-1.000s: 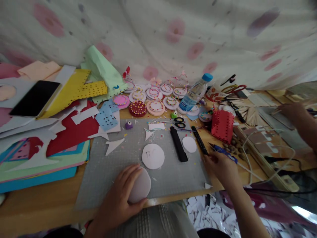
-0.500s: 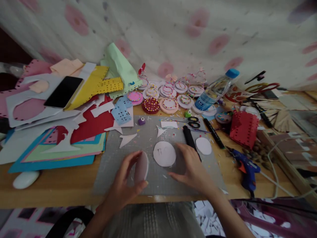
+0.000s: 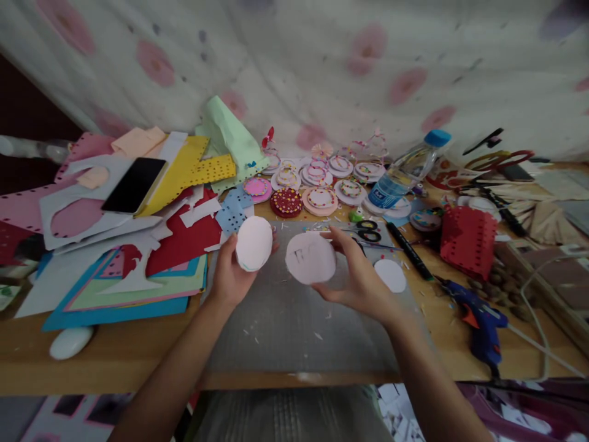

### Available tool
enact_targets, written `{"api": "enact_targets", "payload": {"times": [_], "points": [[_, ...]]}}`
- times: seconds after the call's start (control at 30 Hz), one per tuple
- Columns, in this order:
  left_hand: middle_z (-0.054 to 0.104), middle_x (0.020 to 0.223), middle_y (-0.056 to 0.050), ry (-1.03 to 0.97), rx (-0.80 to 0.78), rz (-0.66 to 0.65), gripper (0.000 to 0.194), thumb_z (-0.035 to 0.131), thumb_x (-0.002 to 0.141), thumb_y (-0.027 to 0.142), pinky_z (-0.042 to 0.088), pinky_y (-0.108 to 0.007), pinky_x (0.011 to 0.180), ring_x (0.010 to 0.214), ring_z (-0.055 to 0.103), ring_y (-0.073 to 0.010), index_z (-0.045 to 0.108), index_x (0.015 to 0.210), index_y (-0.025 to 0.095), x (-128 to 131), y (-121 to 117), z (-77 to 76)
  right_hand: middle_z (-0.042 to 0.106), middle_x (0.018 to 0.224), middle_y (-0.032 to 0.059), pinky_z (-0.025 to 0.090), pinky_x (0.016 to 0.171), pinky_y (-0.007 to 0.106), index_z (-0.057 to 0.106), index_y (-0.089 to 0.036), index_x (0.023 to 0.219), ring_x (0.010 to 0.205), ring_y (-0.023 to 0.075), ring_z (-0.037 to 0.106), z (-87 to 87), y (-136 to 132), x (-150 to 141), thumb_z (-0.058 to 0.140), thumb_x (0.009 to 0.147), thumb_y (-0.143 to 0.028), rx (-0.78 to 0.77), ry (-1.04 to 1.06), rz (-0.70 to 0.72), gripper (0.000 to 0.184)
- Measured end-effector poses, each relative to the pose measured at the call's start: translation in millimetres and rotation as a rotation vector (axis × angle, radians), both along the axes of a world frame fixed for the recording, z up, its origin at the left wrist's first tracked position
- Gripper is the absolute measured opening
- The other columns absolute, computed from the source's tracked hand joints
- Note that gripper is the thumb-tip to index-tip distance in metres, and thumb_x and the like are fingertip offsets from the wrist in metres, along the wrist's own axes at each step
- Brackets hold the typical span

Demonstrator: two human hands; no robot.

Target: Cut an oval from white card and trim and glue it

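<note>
My left hand (image 3: 230,276) holds a white paper disc (image 3: 253,243) upright, fingers wrapped behind it. Beside it, my right hand (image 3: 363,279) grips a second, larger white disc (image 3: 310,258) by its right edge. Both discs hang a little above the grey cutting mat (image 3: 294,325). A third small white disc (image 3: 390,275) lies on the mat to the right of my right hand.
Coloured paper sheets (image 3: 138,270) and a phone (image 3: 134,184) are piled at left. Decorated round pieces (image 3: 317,184), a water bottle (image 3: 405,169), scissors (image 3: 368,233), a black marker (image 3: 409,250) and a red perforated piece (image 3: 467,239) lie behind. A blue glue gun (image 3: 478,319) rests at right.
Both hands rose off the mat. The left lifted its disc upright and higher; the right let go of the glue gun, then picked up the larger disc from the mat.
</note>
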State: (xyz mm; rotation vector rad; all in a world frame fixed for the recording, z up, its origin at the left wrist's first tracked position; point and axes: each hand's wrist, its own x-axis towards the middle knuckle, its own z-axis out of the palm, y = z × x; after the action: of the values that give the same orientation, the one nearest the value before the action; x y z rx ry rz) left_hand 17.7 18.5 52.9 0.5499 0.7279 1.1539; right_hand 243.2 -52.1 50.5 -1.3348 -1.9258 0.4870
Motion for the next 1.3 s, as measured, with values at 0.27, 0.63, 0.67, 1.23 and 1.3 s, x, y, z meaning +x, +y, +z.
{"api": "enact_targets", "payload": {"times": [0.27, 0.63, 0.67, 1.23, 1.3], "points": [[0.071, 0.113, -0.007, 0.041, 0.007, -0.107, 0.044, 0.073, 0.07, 0.049, 0.045, -0.043, 0.104, 0.128, 0.051, -0.0325, 0.068, 0.104, 0.022, 0.0, 7.2, -33.7, 0.044, 0.139, 0.0155, 0.042, 0.103, 0.052, 0.014, -0.025, 0.15, 0.124, 0.0319, 0.046, -11.3, 24.7, -13.9, 0.075, 0.074, -0.029, 0.011, -0.065, 0.031, 0.097], [0.069, 0.116, -0.008, 0.032, -0.02, -0.178, 0.046, 0.067, 0.077, 0.049, 0.043, -0.044, 0.104, 0.124, 0.053, -0.0321, 0.065, 0.113, 0.02, -1.6, 6.9, -33.1, 0.041, 0.143, 0.0175, 0.033, 0.109, 0.055, 0.017, -0.021, 0.151, 0.132, 0.0324, 0.039, -14.9, 18.3, -8.8, 0.071, 0.079, -0.027, 0.031, -0.181, 0.018, 0.09], [0.068, 0.118, -0.008, 0.035, -0.008, -0.198, 0.047, 0.066, 0.078, 0.05, 0.043, -0.044, 0.104, 0.125, 0.053, -0.032, 0.064, 0.115, 0.021, -2.2, 6.7, -34.2, 0.041, 0.143, 0.0178, 0.033, 0.109, 0.055, 0.017, -0.021, 0.151, 0.132, 0.0326, 0.039, -14.2, 17.6, -9.8, 0.071, 0.079, -0.028, 0.052, -0.184, 0.028, 0.09], [0.064, 0.12, -0.009, 0.123, 0.176, -0.293, 0.053, 0.075, 0.071, 0.054, 0.041, -0.037, 0.101, 0.12, 0.053, -0.0295, 0.065, 0.113, 0.022, 2.4, -0.7, -30.2, 0.034, 0.154, 0.0134, 0.036, 0.111, 0.052, 0.016, -0.029, 0.152, 0.139, 0.0309, 0.036, -24.9, 14.9, -25.8, 0.081, 0.071, -0.036, -0.042, 0.137, 0.095, 0.104], [0.063, 0.122, -0.008, 0.131, 0.169, -0.274, 0.053, 0.075, 0.071, 0.053, 0.041, -0.037, 0.102, 0.122, 0.052, -0.0295, 0.065, 0.113, 0.023, 3.1, -2.1, -31.4, 0.037, 0.152, 0.0131, 0.037, 0.11, 0.054, 0.017, -0.03, 0.152, 0.137, 0.0319, 0.039, -25.0, 13.2, -27.9, 0.082, 0.07, -0.038, 0.004, 0.122, 0.096, 0.105]]}}
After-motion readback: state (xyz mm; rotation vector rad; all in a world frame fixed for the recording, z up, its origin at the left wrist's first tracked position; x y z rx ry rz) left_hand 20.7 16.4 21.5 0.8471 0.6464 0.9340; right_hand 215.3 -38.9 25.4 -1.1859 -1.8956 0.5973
